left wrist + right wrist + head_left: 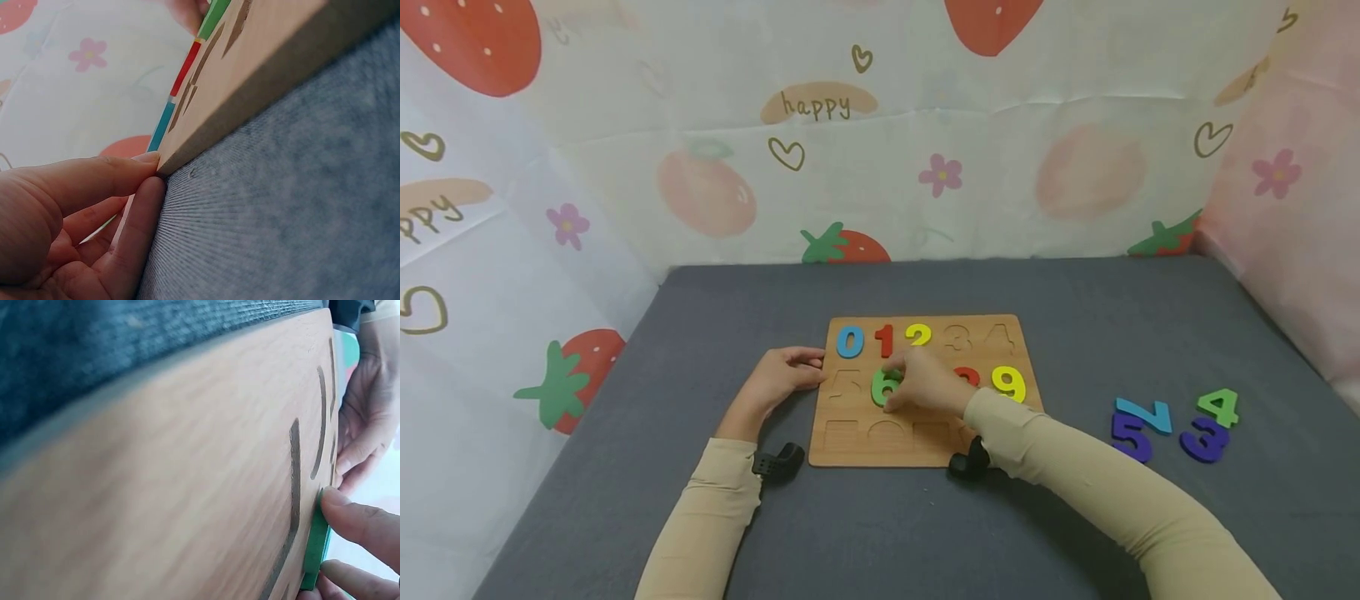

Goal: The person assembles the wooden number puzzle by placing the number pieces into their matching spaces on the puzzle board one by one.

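A wooden number board (891, 457) lies on the table. At its left edge my left hand (778, 379) grips the rim, with the thumb and a finger meeting the edge in the left wrist view. My right hand (928, 379) pinches a green number 6 (317, 547) over the middle row, thumb at one end and a finger at the other. Whether the 6 sits fully in its slot, I cannot tell. In the top row are a blue 0 (841, 342), a red 1 (886, 342) and a partly covered yellow 2 (919, 335).
Right of the board lie a light blue 7 (1161, 417), a purple 5 (1131, 442), a green 4 (1222, 408) and a purple 3 (1206, 443). A yellow 9 (1019, 385) and a partly hidden red number (967, 374) sit in the middle row. Printed cloth (985, 217) hangs behind.
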The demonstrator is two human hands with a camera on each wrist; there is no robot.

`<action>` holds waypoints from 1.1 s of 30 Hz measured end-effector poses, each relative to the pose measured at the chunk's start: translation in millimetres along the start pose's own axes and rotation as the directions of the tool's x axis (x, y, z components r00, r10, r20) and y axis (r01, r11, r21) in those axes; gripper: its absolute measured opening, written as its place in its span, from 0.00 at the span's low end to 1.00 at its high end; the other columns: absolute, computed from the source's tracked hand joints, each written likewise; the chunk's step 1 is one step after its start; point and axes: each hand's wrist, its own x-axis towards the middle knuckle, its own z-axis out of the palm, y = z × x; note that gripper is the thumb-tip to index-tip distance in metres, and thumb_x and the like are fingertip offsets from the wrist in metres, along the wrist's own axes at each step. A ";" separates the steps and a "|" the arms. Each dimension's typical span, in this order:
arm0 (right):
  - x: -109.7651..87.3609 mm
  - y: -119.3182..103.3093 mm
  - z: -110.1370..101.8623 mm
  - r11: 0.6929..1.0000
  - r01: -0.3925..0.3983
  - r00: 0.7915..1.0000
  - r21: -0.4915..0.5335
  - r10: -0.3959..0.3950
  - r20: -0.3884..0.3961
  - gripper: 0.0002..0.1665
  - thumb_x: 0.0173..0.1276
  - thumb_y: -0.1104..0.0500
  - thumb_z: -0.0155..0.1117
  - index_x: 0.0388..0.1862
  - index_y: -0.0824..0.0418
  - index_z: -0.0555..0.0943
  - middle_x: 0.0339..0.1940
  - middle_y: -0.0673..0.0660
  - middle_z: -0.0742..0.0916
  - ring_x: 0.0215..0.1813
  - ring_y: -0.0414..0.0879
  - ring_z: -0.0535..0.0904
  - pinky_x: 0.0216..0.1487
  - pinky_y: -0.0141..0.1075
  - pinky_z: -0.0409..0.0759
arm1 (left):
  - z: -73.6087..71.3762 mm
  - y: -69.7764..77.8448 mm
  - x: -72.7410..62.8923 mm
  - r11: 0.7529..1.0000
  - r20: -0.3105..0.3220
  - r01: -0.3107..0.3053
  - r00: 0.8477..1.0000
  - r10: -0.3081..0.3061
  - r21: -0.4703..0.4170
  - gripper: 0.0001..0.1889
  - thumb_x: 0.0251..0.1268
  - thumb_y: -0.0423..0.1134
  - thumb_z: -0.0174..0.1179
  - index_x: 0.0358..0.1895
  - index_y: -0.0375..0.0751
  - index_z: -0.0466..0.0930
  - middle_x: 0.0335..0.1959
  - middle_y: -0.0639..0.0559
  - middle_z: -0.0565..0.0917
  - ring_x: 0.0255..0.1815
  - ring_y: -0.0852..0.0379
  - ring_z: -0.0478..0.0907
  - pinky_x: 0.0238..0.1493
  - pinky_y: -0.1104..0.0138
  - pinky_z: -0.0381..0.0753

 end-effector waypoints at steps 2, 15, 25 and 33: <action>1.2 0.5 0.6 1.000 0.001 1.000 -0.014 -0.001 0.000 0.34 0.52 0.62 0.81 0.60 0.63 0.82 0.61 0.58 0.84 0.61 0.49 0.78 0.61 0.42 0.80 | 0.2 0.1 0.1 1.000 0.001 -0.003 1.000 0.003 0.007 0.25 0.64 0.32 0.66 0.65 0.35 0.76 0.58 0.37 0.80 0.49 0.57 0.80 0.50 0.68 0.81; -19.4 6.5 -24.5 0.990 0.007 1.000 0.144 -0.006 -0.012 0.38 0.56 0.63 0.78 0.67 0.60 0.77 0.68 0.61 0.79 0.72 0.58 0.71 0.66 0.48 0.77 | 1.3 0.7 0.8 1.000 0.002 0.000 1.000 0.000 0.010 0.25 0.65 0.33 0.66 0.66 0.36 0.76 0.59 0.37 0.80 0.52 0.54 0.80 0.50 0.67 0.81; -60.4 34.3 -66.7 0.990 -0.036 0.996 0.138 0.046 -0.071 0.38 0.58 0.60 0.77 0.68 0.62 0.76 0.69 0.63 0.78 0.73 0.62 0.69 0.68 0.51 0.75 | -0.1 2.2 -1.4 1.000 -0.010 0.001 1.000 -0.001 0.017 0.25 0.65 0.32 0.65 0.66 0.36 0.76 0.59 0.37 0.80 0.49 0.57 0.80 0.49 0.68 0.81; -95.7 55.3 -88.2 0.994 -0.054 0.990 0.099 0.066 -0.125 0.38 0.59 0.57 0.77 0.67 0.64 0.76 0.69 0.66 0.78 0.73 0.65 0.69 0.65 0.47 0.78 | 1.7 2.9 -0.4 1.000 -0.003 0.011 1.000 -0.011 0.018 0.25 0.64 0.32 0.66 0.66 0.36 0.76 0.59 0.37 0.80 0.50 0.56 0.81 0.49 0.69 0.81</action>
